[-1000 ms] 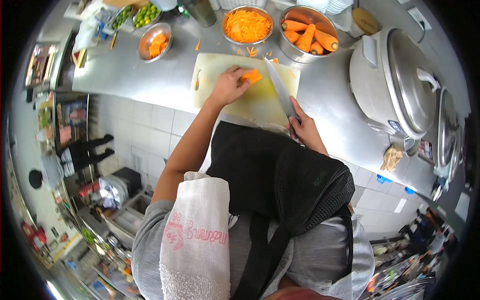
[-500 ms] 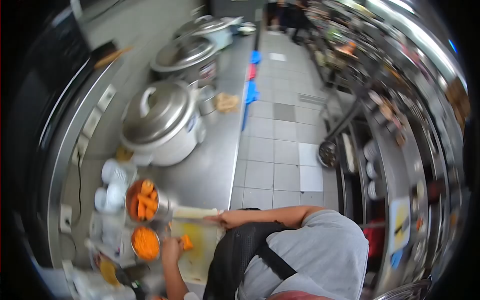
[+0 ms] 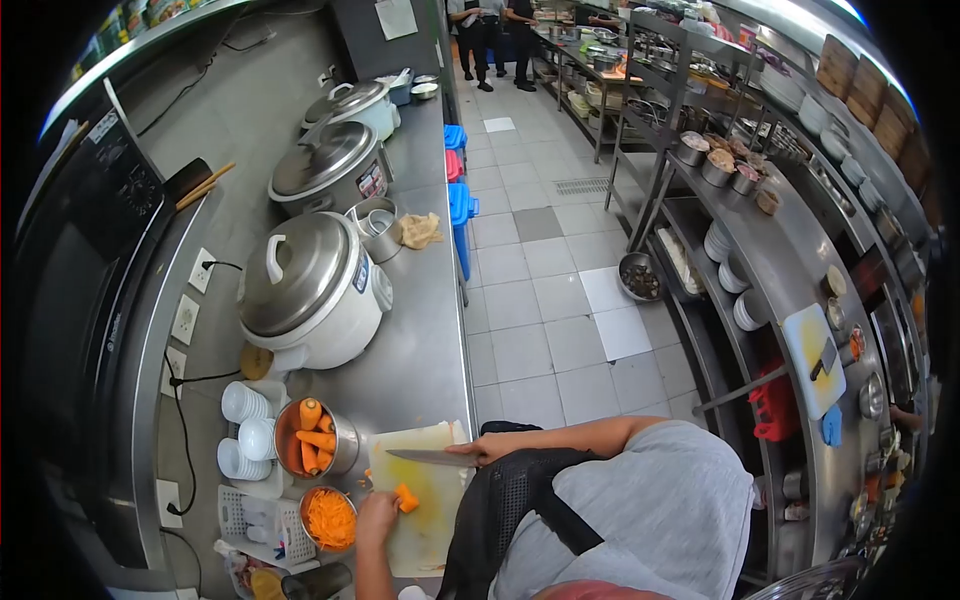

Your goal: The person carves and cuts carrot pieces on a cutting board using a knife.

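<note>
My right hand [image 3: 490, 449] is closed around the handle of a kitchen knife [image 3: 432, 457], its blade lying across the upper part of a cutting board [image 3: 440, 540]. At the left side of the board, my left hand [image 3: 376, 516] has its fingers closed on a short orange carrot piece [image 3: 406, 498]. Yellow and orange stains mark the white board. Beside my left hand stands a metal bowl of shredded carrot [image 3: 330, 519]. Just above that, a metal pot [image 3: 346, 447] holds several peeled carrots [image 3: 312, 425].
Stacked white bowls [image 3: 245, 403] and a white plastic basket [image 3: 232, 515] line the wall side. A large rice cooker [image 3: 345, 325] occupies the steel counter [image 3: 425, 330] farther along. Across the tiled floor [image 3: 550, 330] are shelves, with another knife on a board [image 3: 808, 345]. People stand far off.
The view has steadied and shifted, so the counter now appears lower and sharper. My right hand still has the knife, and my left hand stays at the carrot piece.
</note>
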{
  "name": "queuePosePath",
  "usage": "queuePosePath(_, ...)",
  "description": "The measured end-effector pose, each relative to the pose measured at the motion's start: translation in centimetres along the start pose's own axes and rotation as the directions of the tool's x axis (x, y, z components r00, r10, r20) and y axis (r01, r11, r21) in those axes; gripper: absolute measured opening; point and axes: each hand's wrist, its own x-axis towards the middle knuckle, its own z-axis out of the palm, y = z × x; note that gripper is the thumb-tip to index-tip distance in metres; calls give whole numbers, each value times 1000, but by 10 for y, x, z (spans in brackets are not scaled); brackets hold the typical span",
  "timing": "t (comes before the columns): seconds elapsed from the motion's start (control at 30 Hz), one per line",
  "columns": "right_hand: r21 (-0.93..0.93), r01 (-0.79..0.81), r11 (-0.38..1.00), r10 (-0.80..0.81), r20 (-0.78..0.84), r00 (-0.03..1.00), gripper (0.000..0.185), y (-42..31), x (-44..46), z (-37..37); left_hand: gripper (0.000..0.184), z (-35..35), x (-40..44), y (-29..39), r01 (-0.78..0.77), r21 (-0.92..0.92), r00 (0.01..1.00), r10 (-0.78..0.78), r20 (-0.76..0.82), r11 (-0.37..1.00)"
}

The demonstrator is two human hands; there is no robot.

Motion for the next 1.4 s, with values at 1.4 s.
queuePosePath(1.4,426,150,892,-224,128,966,68,-33,28,-25,63,35,29,93,-212,-977,687,-710,-157,11)
